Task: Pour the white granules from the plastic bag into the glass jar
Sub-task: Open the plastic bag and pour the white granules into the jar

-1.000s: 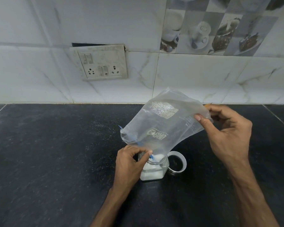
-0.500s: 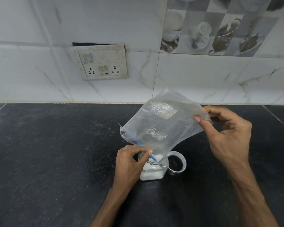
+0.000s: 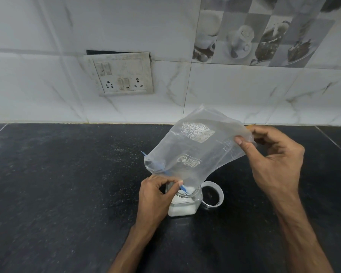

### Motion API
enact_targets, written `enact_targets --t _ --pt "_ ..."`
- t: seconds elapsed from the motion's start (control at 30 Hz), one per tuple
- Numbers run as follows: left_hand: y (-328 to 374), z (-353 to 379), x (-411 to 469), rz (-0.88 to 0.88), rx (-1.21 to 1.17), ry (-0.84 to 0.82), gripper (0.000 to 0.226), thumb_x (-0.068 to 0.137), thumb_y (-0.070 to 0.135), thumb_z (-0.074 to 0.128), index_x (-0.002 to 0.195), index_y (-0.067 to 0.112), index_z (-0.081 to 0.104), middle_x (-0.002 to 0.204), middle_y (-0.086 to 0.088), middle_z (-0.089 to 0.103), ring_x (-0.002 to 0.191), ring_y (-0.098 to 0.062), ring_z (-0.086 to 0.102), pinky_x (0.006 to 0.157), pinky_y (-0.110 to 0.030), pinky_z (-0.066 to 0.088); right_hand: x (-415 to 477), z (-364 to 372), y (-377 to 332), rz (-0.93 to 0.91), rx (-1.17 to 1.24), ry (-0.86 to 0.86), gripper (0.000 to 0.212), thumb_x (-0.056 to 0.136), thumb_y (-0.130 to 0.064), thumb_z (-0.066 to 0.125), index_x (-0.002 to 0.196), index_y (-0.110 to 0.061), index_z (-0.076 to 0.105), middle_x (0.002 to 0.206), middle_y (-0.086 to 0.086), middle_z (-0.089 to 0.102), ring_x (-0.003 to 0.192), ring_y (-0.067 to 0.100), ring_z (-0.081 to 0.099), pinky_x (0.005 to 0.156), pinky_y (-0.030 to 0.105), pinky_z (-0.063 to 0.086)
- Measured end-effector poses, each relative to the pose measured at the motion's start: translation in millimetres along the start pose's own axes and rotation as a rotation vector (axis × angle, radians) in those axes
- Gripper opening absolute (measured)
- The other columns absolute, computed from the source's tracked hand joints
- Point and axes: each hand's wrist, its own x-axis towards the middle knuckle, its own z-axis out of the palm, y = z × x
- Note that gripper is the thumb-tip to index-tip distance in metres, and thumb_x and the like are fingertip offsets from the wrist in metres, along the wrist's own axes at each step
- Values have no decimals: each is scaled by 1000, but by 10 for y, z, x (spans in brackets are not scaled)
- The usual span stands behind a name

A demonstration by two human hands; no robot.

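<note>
Bag slanted mouth-down into jar

Left hand (image 3: 156, 196) pinches the plastic bag (image 3: 195, 150) mouth at the glass jar (image 3: 185, 205) rim. Right hand (image 3: 274, 160) pinches its high corner. The bag's long axis runs down-left into the jar, mid-countertop (image 3: 67, 194), away from the back edge.

Both arms are bare and reach forward from the near side, the left forearm up the middle and the right forearm from further right, climbing at a steeper slant. The left hand (image 3: 158, 196) sits low, knuckles up, with its fingers curled in; thumb and forefinger pinch the bottom end of the plastic bag (image 3: 195, 154). The right hand (image 3: 276, 160) is held higher and farther out, well apart from the left, with the wrist bent slightly inward. Its thumb (image 3: 242, 142) presses flat on the near face of the bag's upper corner while the other fingers curl behind it, gripping that corner. Neither hand touches the desk.
</note>
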Motion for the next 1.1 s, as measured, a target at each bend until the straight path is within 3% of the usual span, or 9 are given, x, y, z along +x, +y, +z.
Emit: enact_targets --t 0.27,0.47,0.7,0.9,1.1 --pt "3 2 3 21 29 33 7 77 20 84 80 25 80 77 19 73 81 -4 67 75 -19 52 -12 21 -28 -34 -1 0 24 81 -6 80 103 -6 71 96 2 73 86 19 70 81 32 58" --pt "81 13 9 97 53 60 36 74 7 83 82 41 73 81 31 70 85 0 66 79 -17 51 -11 27 -89 -85 0 4 25 81 -2 79 102 -10 70 96 -7 71 84 14 69 80 26 56" --pt "22 36 35 105 60 62 17 72 18 80 73 33 74 77 16 73 84 -9 66 81 -34 54 -38 27 -82 -102 3 1 22 81 1 78 99 -9 71 93 -4 72 82 19 70 77 39 58" --pt "50 60 31 150 58 96 27 69 6 77 66 32 68 70 13 70 75 -7 63 72 -26 51 -46 11 -93 -110 -12 2 20 81 1 78 99 -6 71 93 -2 72 83 19 71 77 39 59" --pt "58 75 -1 172 139 133 8 76 30 68 68 32 67 69 17 68 71 -8 63 74 -47 53 -57 10 -112 -127 -28 -3 21 81 -1 78 99 -6 71 94 -5 70 84 16 70 76 36 58"
